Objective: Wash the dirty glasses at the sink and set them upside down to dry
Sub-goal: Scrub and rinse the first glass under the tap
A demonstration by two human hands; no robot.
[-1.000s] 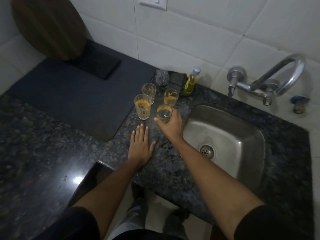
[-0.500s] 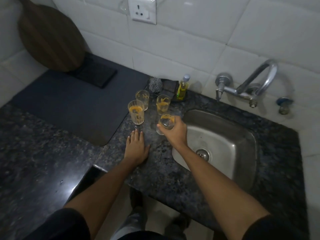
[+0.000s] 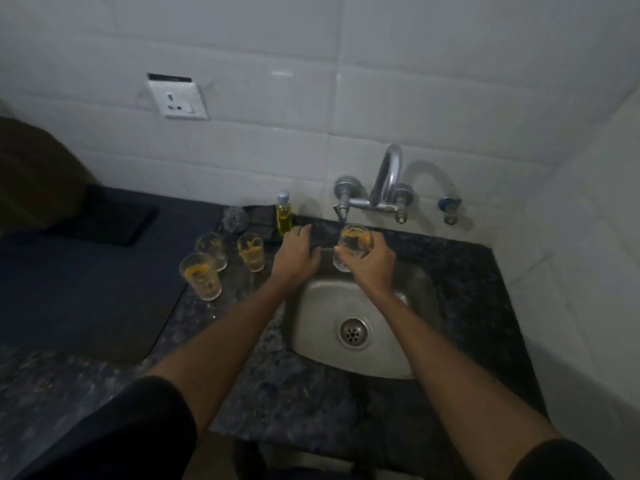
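Note:
My right hand [image 3: 372, 263] is shut on a dirty glass [image 3: 353, 242] with orange residue, held upright over the back of the steel sink [image 3: 412, 355], just under the small tap spout [image 3: 341, 211]. My left hand [image 3: 294, 254] rests palm down, fingers apart, on the counter at the sink's back left corner, close to the soap bottle [image 3: 284, 213]. Three dirty glasses stand upright on the granite to the left: one nearest me [image 3: 201, 277], one behind it [image 3: 212, 251], one to their right [image 3: 251, 251].
A curved faucet [image 3: 388, 178] and a wall valve [image 3: 449, 207] sit behind the sink. A steel scrubber [image 3: 233, 218] and dark sponge [image 3: 261, 220] lie by the bottle. A dark mat [image 3: 86, 282] covers the counter at left; a socket [image 3: 177, 100] is on the tiled wall.
My right hand lifted the glass off the counter and carried it right, under the tap. My left hand slid from in front of the glasses to the sink's back left corner.

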